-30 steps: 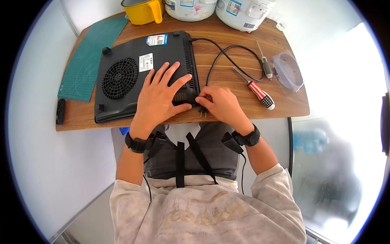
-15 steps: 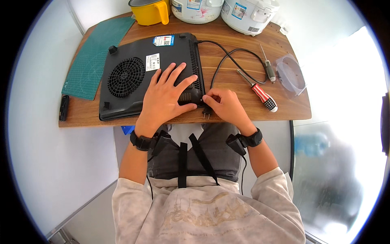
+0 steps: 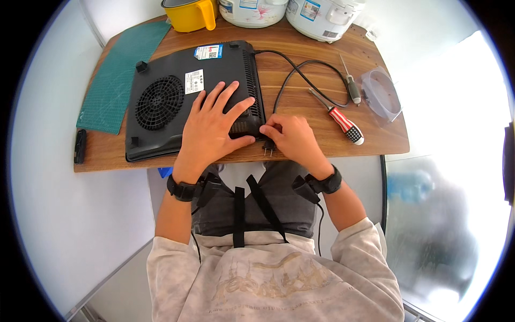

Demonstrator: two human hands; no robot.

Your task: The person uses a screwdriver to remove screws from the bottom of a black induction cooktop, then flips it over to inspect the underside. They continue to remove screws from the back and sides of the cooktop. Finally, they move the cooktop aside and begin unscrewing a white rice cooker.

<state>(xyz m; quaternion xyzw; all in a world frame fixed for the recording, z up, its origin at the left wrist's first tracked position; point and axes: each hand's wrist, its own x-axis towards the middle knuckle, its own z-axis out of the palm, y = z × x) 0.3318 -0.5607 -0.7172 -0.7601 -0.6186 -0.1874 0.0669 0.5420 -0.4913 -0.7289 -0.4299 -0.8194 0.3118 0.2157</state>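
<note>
A black appliance, probably an induction cooker, lies bottom side up, showing a round fan grille, labels and small feet. My left hand rests on it with fingers spread. At its front right corner, my right hand is closed with thumb and forefinger pinched; what is between them is too small to make out. Just below those fingers lies the two-pin plug of a looping black cord. Further right lie a red, white and blue handled screwdriver and a grey-handled screwdriver.
A green cutting mat and a small black object lie on the left of the wooden table. A clear plastic container is at right. A yellow pot and two white cookers line the back. White panels enclose the sides.
The view has shifted slightly back and forth. Both hands stay in the same places on and beside the appliance, with no other visible movement.
</note>
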